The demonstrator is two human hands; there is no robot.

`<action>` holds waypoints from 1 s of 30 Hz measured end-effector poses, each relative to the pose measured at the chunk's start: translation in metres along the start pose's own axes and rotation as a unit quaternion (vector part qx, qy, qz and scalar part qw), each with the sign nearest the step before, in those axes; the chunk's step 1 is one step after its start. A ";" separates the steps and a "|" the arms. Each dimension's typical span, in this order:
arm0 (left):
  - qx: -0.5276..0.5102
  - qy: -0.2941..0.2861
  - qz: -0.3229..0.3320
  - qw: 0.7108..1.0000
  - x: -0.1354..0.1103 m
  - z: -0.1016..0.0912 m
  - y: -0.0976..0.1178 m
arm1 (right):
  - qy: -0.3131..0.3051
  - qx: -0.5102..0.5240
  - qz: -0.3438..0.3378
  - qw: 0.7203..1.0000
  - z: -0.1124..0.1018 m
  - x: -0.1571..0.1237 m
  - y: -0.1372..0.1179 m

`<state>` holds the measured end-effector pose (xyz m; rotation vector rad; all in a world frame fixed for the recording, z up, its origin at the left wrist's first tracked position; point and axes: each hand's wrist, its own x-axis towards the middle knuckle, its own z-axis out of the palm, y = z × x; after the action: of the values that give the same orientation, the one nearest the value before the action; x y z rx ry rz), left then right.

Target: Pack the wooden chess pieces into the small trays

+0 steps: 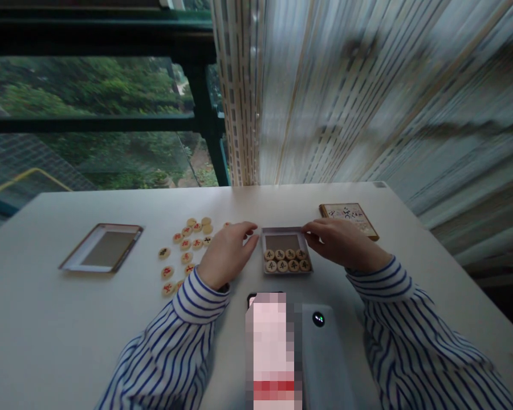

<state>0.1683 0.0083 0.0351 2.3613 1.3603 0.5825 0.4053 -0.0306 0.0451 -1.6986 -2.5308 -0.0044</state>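
Observation:
A shallow open box point(287, 274) lies on the table between my hands. Two rows of round wooden Chinese chess pieces point(288, 261) with dark characters fill its near part; its far part shows bare bottom. My left hand point(228, 254) hovers just left of the box, thumb and forefinger a little apart, with nothing visible between them. At the box's far right corner, my right hand point(346, 242) has its fingertips on the wall. Loose chess pieces point(187, 244), mostly with red characters, are scattered left of my left hand, which hides some of them.
On the left lies an empty tray-like box part point(106, 250). A patterned flat box point(348, 216) sits at the far right, beyond my right hand. Nearer me are a phone point(269, 341), partly blurred out, and a pale device point(325, 359) with a small round display. Curtain and window border the table's far edge.

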 end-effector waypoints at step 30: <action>-0.009 0.027 0.067 0.997 -0.063 -0.007 -0.070 | 0.043 0.060 -0.131 0.989 0.003 0.010 -0.042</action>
<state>0.0851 -0.0126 -0.0042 2.4523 1.2194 0.6994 0.3624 -0.0376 0.0446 -1.2869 -2.6096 0.0532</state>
